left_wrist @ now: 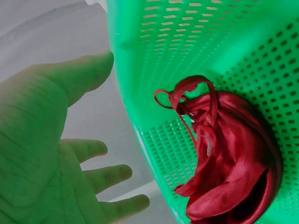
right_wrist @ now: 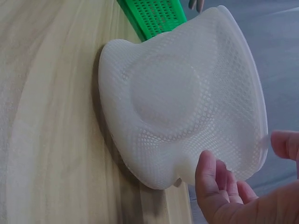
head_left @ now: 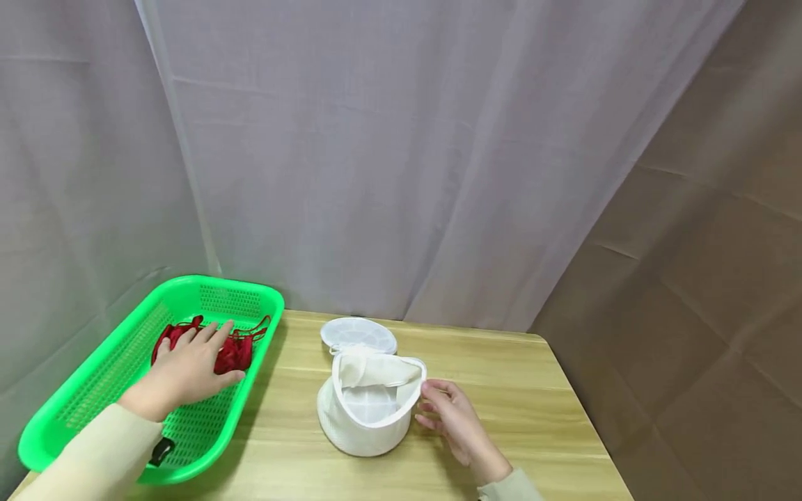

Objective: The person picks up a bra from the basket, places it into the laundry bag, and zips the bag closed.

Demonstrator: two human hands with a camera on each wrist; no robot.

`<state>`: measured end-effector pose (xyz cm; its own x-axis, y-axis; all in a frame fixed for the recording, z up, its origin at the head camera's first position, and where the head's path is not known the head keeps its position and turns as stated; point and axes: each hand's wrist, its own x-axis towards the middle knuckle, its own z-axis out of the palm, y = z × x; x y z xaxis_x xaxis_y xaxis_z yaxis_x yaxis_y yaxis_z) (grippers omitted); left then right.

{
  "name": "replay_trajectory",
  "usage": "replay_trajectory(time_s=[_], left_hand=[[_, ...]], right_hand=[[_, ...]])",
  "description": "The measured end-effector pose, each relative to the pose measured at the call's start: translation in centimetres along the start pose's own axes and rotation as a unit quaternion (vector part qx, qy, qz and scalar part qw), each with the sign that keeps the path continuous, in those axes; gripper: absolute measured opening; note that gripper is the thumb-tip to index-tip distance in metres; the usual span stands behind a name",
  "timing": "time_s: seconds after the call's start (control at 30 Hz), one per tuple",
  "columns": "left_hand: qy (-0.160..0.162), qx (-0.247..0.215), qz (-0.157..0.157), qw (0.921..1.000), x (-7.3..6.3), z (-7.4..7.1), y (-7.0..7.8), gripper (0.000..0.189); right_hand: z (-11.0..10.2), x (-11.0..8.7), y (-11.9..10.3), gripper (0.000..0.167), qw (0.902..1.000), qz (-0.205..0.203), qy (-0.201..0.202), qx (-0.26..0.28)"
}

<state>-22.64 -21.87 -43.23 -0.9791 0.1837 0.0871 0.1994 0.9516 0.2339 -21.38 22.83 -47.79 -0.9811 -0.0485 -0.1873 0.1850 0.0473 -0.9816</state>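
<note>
My left hand (head_left: 191,369) reaches over the green basket (head_left: 276,306) with its fingers spread. Below it lies a bunched red satin garment (left_wrist: 229,163) with thin straps. The left wrist view shows the palm apart from the cloth, beside the basket's wall. A white mesh laundry bag (head_left: 366,442) stands on the table, its round mouth held open by a stiff rim, with the lid (head_left: 357,334) flipped back behind it. At the bag's right side is my right hand (head_left: 454,421), fingertips along the outer mesh (right_wrist: 163,93) and thumb close to the rim, loosely bent.
A small black object (head_left: 161,451) lies in the near end of the basket, partly behind the left sleeve (head_left: 103,445). The wooden table (head_left: 532,390) runs up to a grey curtain (head_left: 351,174) behind and a brown cloth (head_left: 702,313) on the right.
</note>
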Motion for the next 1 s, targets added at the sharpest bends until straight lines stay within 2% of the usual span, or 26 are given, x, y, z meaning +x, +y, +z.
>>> replay_trajectory(time_s=[0.2, 0.4, 0.5, 0.7, 0.87, 1.0], left_hand=[[-0.019, -0.01, -0.003, 0.9998, 0.8, 0.0, -0.3, 0.098], [-0.026, 0.003, -0.006, 0.9996, 1.2, 0.1, -1.2, 0.099], [-0.041, 0.003, -0.008, 0.9991, 1.2, 0.2, -1.4, 0.098], [-0.076, -0.009, -0.008, 0.997, 2.3, 0.3, -1.9, 0.096], [-0.112, -0.017, -0.019, 0.9934, 3.0, 0.7, -2.2, 0.099], [-0.123, -0.022, -0.025, 0.9919, 3.2, 1.5, -2.9, 0.101]], right_hand=[[-0.7, 0.5, -0.5, 0.057, 1.0, -0.001, -0.002, 0.004], [-0.9, 0.9, -0.7, 0.057, 0.9998, 0.007, -0.005, 0.019], [-0.8, 1.0, -0.8, 0.055, 0.9997, 0.008, 0.009, 0.023], [-0.7, 1.3, -0.6, 0.055, 0.9984, 0.0, 0.05, 0.028], [-1.0, 1.5, -0.3, 0.055, 0.9979, 0.001, 0.056, 0.031], [-1.0, 1.8, 0.1, 0.056, 0.9981, 0.007, 0.054, 0.029]])
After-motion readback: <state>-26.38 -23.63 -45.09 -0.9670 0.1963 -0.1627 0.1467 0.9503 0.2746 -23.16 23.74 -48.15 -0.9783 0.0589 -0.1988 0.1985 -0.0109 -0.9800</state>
